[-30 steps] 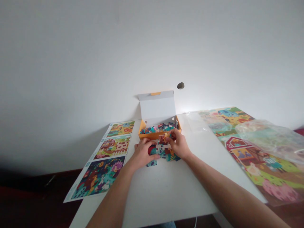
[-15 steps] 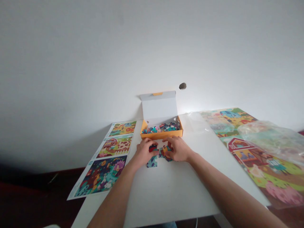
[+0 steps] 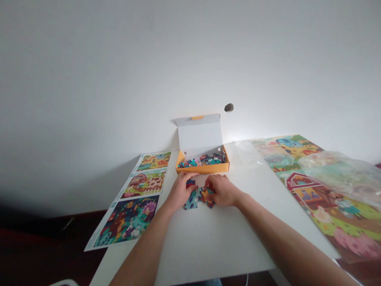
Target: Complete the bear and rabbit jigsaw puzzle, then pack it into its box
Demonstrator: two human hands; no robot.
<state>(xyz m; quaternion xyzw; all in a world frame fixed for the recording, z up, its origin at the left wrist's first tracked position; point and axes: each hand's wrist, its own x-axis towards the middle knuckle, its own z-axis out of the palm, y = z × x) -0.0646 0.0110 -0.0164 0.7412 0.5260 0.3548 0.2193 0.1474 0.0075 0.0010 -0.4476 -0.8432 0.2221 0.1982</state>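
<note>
Left hand and right hand, seen from the person's head, bent close together over a small group of jigsaw pieces. The right fingertips curve down over an orange piece and the left hand's fingers lie just beside a red piece. Neither hand is fully open or tightly clenched; whether either one is grasping a piece cannot be told, as the fingers hide the contact.

The group lies flat on a white table, between the hands and just near of the box. A teal patterned piece sits at its near left edge.

Directly far of the hands stands an orange puzzle box tray, holding a heap of loose pieces. Its white lid stands open behind it, against a white wall.

To the left, a printed sheet of three farm and garden scenes lies along the table edge. To the right lies a large farmyard picture sheet with a barn, partly covered by a clear plastic bag.
</note>
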